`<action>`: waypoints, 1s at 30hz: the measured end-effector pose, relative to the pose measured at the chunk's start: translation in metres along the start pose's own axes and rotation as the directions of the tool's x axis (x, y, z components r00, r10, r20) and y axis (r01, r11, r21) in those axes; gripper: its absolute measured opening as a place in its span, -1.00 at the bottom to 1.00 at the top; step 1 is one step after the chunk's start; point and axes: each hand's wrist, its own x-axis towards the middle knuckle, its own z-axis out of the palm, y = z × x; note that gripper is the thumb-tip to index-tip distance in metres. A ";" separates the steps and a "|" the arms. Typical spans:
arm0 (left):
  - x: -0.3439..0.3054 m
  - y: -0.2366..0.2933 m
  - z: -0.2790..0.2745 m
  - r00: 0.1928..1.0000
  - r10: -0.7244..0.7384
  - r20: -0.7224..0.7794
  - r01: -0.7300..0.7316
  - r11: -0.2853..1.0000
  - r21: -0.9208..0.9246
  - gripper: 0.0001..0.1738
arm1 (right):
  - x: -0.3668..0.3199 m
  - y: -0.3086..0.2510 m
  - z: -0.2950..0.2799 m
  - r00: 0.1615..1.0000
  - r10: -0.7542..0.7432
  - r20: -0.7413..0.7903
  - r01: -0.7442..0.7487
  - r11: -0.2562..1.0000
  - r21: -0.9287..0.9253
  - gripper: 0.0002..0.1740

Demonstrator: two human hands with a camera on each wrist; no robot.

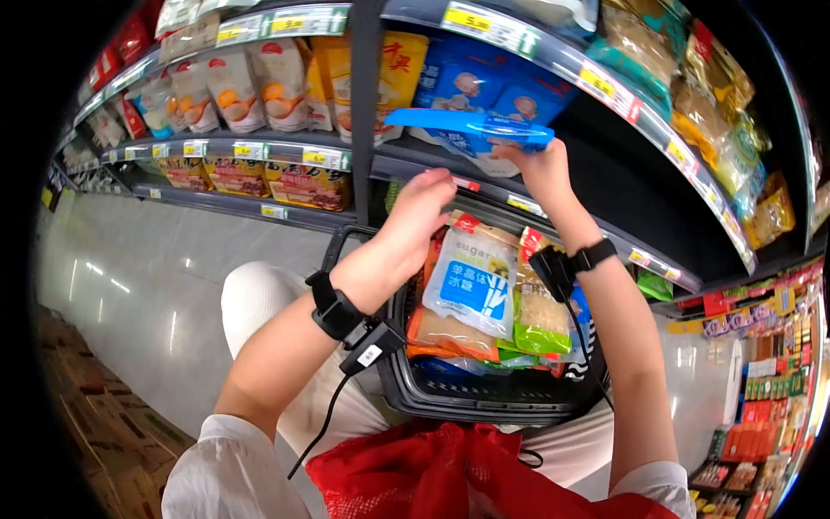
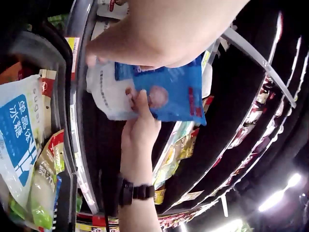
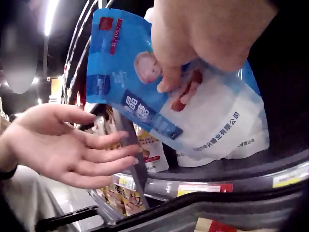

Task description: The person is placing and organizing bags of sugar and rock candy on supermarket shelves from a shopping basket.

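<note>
A blue and white bag (image 1: pixel 467 130) is pinched by the right hand (image 1: pixel 540 169) at its side, thumb on the printed front in the right wrist view. The bag (image 3: pixel 145 82) hangs tilted before the lower shelf, above the basket. Beside it, the left hand (image 1: pixel 411 225) is off the bag in the head view; in the right wrist view this hand (image 3: pixel 72 145) shows its palm with fingers extended. Below, a white and blue sugar bag (image 1: pixel 471 281) lies on top in the black basket (image 1: pixel 484 406), next to a green-bottomed bag (image 1: pixel 543 316).
Similar blue bags (image 1: pixel 527 91) stand on the shelf behind. Yellow bags (image 1: pixel 399 73) and white pouches (image 1: pixel 232 91) fill the shelves at left. A shelf edge with price tags (image 1: pixel 605 82) curves along the right. Stacked cartons (image 1: pixel 104 424) stand at lower left.
</note>
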 end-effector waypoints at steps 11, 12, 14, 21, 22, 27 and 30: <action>-0.030 0.020 -0.051 0.999 -0.038 0.031 0.039 0.998 -0.039 -0.56 | 0.051 0.071 0.053 0.898 0.414 0.148 -0.398 0.623 0.673 -0.66; -0.031 0.021 -0.054 0.998 -0.042 0.043 0.044 0.998 -0.049 -0.56 | 0.054 0.073 0.053 0.892 0.425 0.153 -0.402 0.592 0.698 -0.64; -0.035 0.023 -0.054 0.997 -0.051 0.056 0.054 0.997 -0.055 -0.57 | 0.059 0.081 0.053 0.885 0.428 0.183 -0.422 0.571 0.705 -0.60; -0.036 0.023 -0.043 0.991 -0.069 0.118 0.077 0.995 -0.062 -0.60 | 0.060 0.077 0.060 0.896 0.409 0.170 -0.396 0.570 0.720 -0.57; -0.036 0.023 -0.041 0.990 -0.070 0.123 0.077 0.995 -0.058 -0.60 | 0.059 0.076 0.063 0.912 0.385 0.139 -0.355 0.574 0.738 -0.57; -0.035 0.018 -0.034 0.986 -0.101 0.134 0.103 0.995 -0.013 -0.62 | 0.055 0.065 0.060 0.880 0.415 0.231 -0.462 0.637 0.617 -0.76; -0.032 0.014 -0.034 0.987 -0.115 0.113 0.117 0.993 -0.008 -0.62 | 0.054 0.065 0.058 0.852 0.475 0.219 -0.523 0.761 0.383 -0.72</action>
